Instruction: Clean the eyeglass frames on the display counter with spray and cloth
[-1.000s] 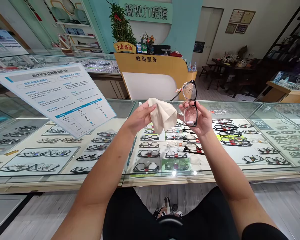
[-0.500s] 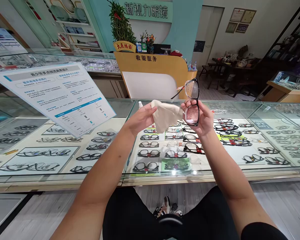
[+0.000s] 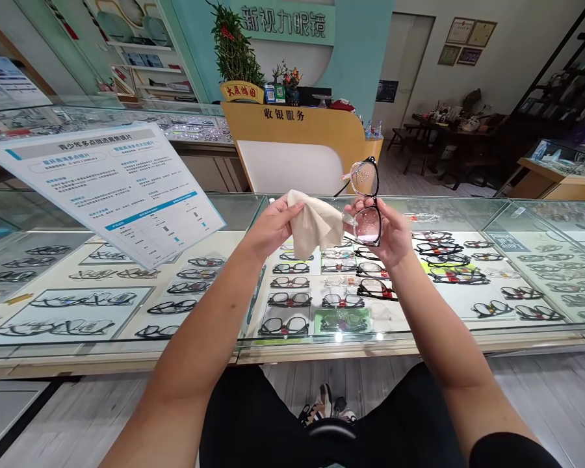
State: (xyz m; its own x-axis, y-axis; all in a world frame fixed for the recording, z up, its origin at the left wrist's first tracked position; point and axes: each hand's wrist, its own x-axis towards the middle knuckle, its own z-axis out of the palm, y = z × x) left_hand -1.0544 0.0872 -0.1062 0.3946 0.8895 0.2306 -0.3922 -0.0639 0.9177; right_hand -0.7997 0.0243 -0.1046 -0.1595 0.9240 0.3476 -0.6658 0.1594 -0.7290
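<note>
My left hand (image 3: 269, 227) pinches a cream cleaning cloth (image 3: 312, 222) that hangs loose above the glass counter. My right hand (image 3: 389, 229) is closed on a pair of black-framed glasses (image 3: 367, 200), held on end with one lens above the other. Droplets speckle both lenses. The cloth's right edge nearly touches the lower lens. Both hands hover over the display case (image 3: 351, 338) at chest height.
Rows of spectacle frames (image 3: 289, 304) lie under the glass. A tilted printed information sign (image 3: 112, 188) stands at the left. A yellow cashier desk (image 3: 302, 143) with a plant is behind. Dark table and chairs (image 3: 443, 133) are at the back right.
The glasses have tilted and dropped slightly leftward. The cloth came close to the lower lens half a second ago and stays beside it now.
</note>
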